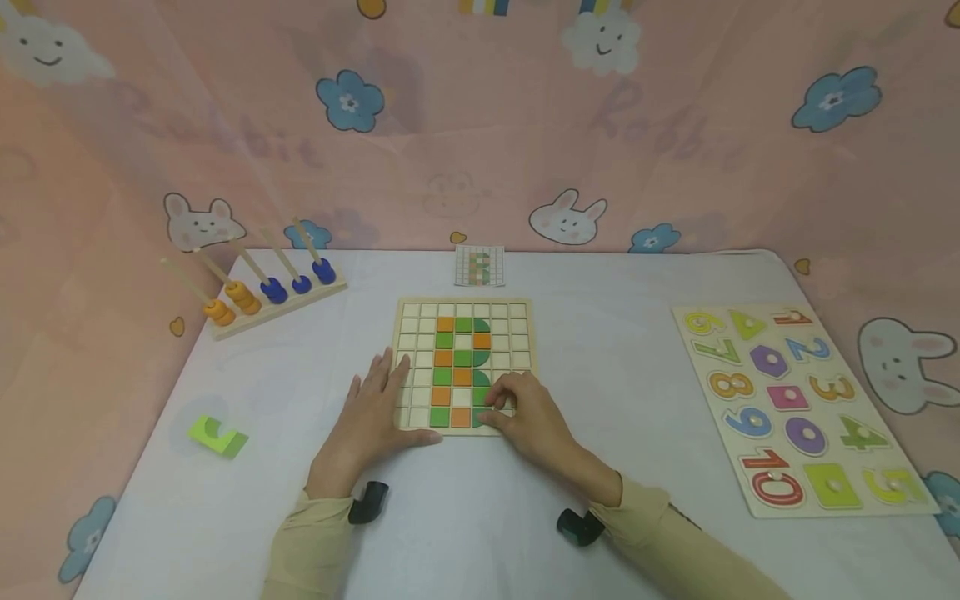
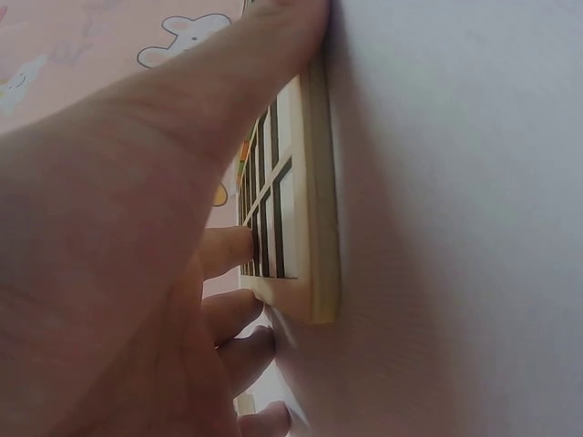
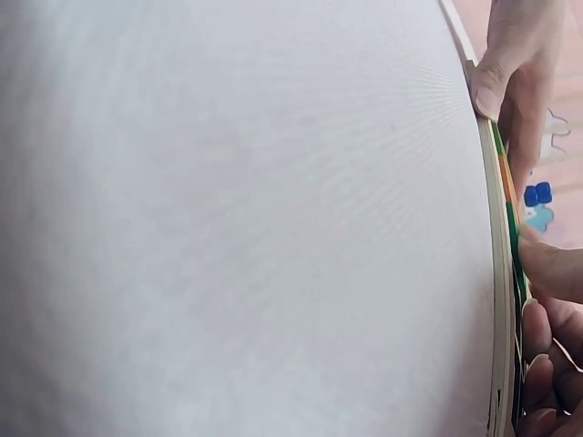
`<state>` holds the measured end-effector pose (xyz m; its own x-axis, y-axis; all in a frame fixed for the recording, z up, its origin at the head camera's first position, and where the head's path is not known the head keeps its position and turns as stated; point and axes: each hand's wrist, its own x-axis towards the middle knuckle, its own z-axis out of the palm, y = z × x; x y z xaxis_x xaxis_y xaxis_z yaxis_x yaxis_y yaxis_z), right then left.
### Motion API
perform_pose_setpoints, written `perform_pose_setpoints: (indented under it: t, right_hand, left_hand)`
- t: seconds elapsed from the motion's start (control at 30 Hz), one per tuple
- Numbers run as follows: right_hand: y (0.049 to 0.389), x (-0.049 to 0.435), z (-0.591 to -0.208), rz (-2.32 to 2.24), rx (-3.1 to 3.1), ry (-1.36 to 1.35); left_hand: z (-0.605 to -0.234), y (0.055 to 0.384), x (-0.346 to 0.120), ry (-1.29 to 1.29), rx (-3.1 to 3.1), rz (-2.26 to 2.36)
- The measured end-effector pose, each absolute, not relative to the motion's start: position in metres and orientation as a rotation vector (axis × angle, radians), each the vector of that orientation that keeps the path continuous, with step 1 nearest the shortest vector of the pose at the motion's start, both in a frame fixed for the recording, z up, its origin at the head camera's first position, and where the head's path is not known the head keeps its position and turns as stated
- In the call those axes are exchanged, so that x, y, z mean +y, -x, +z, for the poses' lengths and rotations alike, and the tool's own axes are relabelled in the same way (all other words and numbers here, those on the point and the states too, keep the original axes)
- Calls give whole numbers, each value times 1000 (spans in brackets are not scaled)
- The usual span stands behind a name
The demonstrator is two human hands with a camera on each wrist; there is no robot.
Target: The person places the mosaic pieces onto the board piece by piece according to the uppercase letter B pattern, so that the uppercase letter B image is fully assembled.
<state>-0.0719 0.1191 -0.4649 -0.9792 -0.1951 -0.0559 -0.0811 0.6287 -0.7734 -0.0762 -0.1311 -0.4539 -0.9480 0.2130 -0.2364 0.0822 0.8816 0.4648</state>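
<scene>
A wooden grid board (image 1: 522,325) lies on the table, with orange and green tiles (image 1: 462,358) set in its squares in a letter-like pattern. My left hand (image 1: 367,421) rests on the board's left side, fingers spread and thumb along the near edge. In the left wrist view its fingers (image 2: 228,250) lie over the board's rim (image 2: 321,228). At the lower right of the pattern, my right hand (image 1: 534,419) has its thumb and curled forefinger on a green tile with a rounded side (image 1: 477,419). The right wrist view shows that thumb (image 3: 551,270) against the green tile edge.
Behind the board lies a small pattern card (image 1: 480,267). An abacus (image 1: 281,307) with orange and blue beads stands at the back left, and a light green curved block (image 1: 217,437) lies left. A number and shape puzzle board (image 1: 806,408) is on the right.
</scene>
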Motion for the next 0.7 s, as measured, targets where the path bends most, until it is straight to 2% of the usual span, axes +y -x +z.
perform_pose_setpoints:
  t: [0.37, 0.7]
  right_hand:
    - [73, 124, -464, -1342, 2665, 207]
    - [88, 153, -454, -1400, 2735, 117]
  left_hand:
    - [-454, 78, -132, -229, 2746, 665]
    - [-445, 88, -135, -199, 2753, 731]
